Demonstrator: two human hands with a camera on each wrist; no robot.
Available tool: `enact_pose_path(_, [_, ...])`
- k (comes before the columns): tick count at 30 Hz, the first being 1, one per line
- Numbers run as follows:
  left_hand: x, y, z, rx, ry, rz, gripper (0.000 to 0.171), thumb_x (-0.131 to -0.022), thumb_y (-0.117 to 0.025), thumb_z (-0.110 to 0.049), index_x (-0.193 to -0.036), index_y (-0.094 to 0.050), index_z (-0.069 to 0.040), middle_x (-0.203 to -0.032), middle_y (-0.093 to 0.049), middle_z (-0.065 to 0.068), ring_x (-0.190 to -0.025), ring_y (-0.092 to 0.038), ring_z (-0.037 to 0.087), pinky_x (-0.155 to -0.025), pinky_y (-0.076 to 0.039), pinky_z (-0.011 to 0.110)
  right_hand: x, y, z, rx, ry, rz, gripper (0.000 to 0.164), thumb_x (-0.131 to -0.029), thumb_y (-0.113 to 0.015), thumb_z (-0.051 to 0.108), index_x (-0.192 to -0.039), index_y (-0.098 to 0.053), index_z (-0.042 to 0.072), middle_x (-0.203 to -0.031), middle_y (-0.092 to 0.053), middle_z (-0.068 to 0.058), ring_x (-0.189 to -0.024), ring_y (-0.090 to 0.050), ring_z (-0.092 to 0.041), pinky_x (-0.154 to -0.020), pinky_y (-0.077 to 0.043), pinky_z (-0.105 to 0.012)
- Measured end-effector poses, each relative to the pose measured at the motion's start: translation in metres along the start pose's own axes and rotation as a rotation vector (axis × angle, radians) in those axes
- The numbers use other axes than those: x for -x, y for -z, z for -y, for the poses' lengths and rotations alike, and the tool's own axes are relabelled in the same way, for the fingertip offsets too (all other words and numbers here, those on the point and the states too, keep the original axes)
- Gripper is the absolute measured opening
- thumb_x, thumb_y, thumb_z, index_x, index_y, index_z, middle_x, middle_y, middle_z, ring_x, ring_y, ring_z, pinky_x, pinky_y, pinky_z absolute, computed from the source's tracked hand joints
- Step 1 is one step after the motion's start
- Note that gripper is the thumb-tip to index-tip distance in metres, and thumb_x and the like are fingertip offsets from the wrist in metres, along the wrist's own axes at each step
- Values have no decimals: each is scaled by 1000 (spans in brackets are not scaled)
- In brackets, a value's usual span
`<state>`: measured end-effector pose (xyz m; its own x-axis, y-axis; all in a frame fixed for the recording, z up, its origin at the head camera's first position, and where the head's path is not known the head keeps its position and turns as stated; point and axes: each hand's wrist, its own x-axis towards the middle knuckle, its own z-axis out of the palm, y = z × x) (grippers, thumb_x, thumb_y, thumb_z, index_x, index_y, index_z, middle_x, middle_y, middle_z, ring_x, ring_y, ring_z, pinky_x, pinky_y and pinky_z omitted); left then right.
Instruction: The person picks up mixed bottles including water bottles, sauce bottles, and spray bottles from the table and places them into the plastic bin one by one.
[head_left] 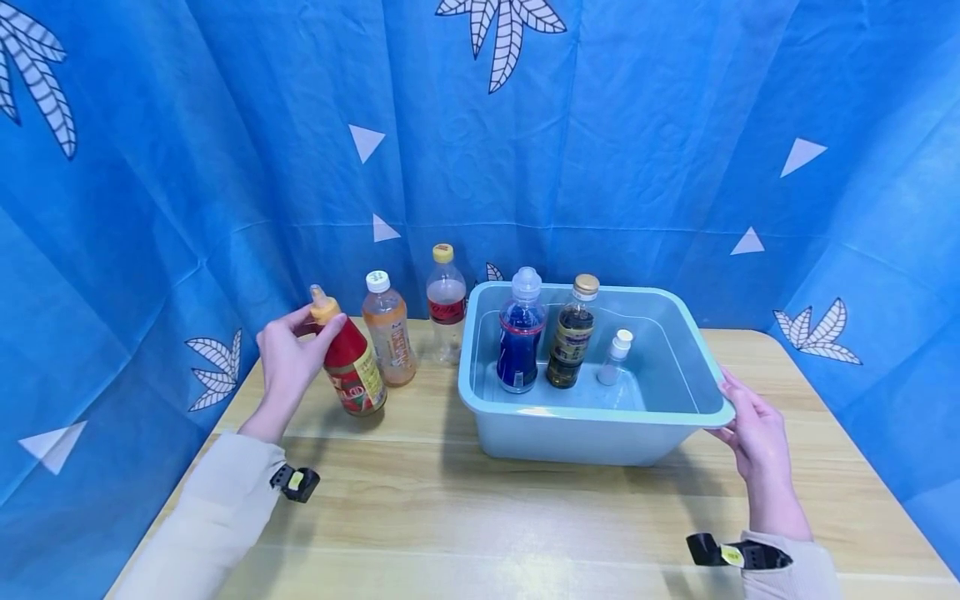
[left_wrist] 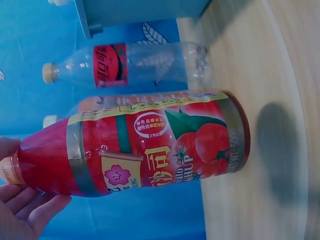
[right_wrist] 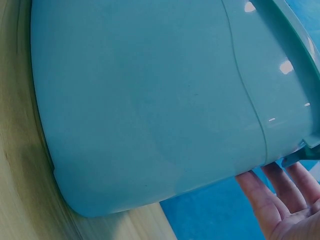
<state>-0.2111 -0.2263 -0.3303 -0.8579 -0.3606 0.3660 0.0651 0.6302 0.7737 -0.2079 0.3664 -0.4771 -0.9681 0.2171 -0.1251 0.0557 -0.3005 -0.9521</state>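
Observation:
A red ketchup bottle (head_left: 350, 367) with an orange squeeze cap is gripped near its neck by my left hand (head_left: 292, 354). It leans slightly, and in the left wrist view its shadow lies apart from its base. My right hand (head_left: 757, 429) holds the right rim of a light-blue plastic bin (head_left: 570, 437), thumb at the rim and fingers beneath it, as the right wrist view shows of its fingers (right_wrist: 287, 192). Inside the bin stand a blue-filled bottle (head_left: 521, 342), a dark bottle with a tan cap (head_left: 570, 342) and a small clear white-capped bottle (head_left: 615, 358).
Beside the ketchup stands a white-capped bottle with an orange label (head_left: 392, 337). Behind it, left of the bin, is a clear yellow-capped bottle with a red label (head_left: 447, 312). A blue patterned curtain (head_left: 637, 150) surrounds the wooden table (head_left: 480, 525) at the back and sides.

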Motion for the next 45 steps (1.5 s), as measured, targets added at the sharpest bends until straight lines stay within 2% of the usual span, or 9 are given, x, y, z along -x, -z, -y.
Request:
enact_pose_path(3, [5, 2, -6, 4, -21, 13, 49, -80, -62, -41, -113, -61, -5, -101, -64, 14, -91, -59, 24, -70, -48, 34, -7, 8, -9, 30, 12, -13, 41, -84, -61, 29, -124, -53, 22, -119, -55, 11, -84, -63, -17, -67, -51, -39])
enact_pose_path(5, [8, 2, -9, 7, -35, 28, 50, -80, -61, -42, -113, -61, -5, -101, -64, 13, -90, -59, 23, -69, -48, 31, -2, 4, -5, 27, 15, -14, 41, -84, -61, 29, -123, -54, 22, -118, -56, 10, -84, -63, -17, -67, -51, -38])
enact_pose_path(12, [16, 4, -23, 38, -100, 59, 51, -80, -61, -44, -112, -61, -5, -100, -64, 13, -90, -59, 24, -71, -47, 35, 55, -56, 46, 15, 20, -28, 24, -85, -59, 23, -109, -64, 26, -96, -63, 14, -73, -64, -11, -61, -53, -30])
enact_pose_path(16, [20, 6, -33, 49, -151, 63, 49, -80, -61, -42, -111, -62, -5, -99, -65, 12, -88, -60, 24, -71, -47, 34, 77, -79, 64, -25, 15, -13, 17, -86, -59, 20, -97, -69, 28, -88, -63, 17, -68, -63, -8, -57, -52, -26])
enact_pose_path(20, [23, 8, -43, 60, -185, 73, 49, -79, -62, -42, -111, -62, -5, -99, -65, 11, -87, -61, 22, -67, -49, 27, 76, -78, 64, -26, 14, -14, 17, -85, -60, 20, -97, -69, 27, -88, -63, 17, -68, -63, -9, -57, -52, -27])
enact_pose_path(26, [27, 12, -58, 89, -220, 89, 48, -79, -62, -41, -112, -61, -6, -100, -65, 10, -87, -61, 21, -67, -49, 29, 53, -55, 45, 0, 34, -22, 26, -85, -60, 21, -110, -64, 22, -99, -62, 12, -73, -64, -13, -60, -53, -31])
enact_pose_path(29, [28, 13, -66, 104, -243, 89, 46, -79, -63, -40, -111, -62, -6, -99, -65, 9, -86, -61, 20, -65, -48, 24, 49, -51, 43, 18, 31, -30, 30, -84, -61, 23, -114, -61, 21, -102, -61, 11, -74, -64, -13, -60, -53, -32])
enact_pose_path(34, [28, 16, -79, 140, -273, 91, 45, -79, -65, -36, -111, -62, -5, -99, -65, 10, -84, -61, 19, -59, -47, 14, 57, -60, 49, 29, 25, -35, 30, -83, -62, 26, -113, -62, 23, -98, -61, 13, -73, -63, -11, -61, -53, -30])
enact_pose_path(45, [26, 22, -102, 157, -316, 85, 44, -78, -66, -33, -112, -62, -5, -98, -65, 9, -84, -61, 18, -58, -47, 14, 77, -80, 64, -43, 20, 7, 16, -85, -60, 19, -95, -70, 26, -89, -64, 16, -68, -63, -9, -57, -52, -27])
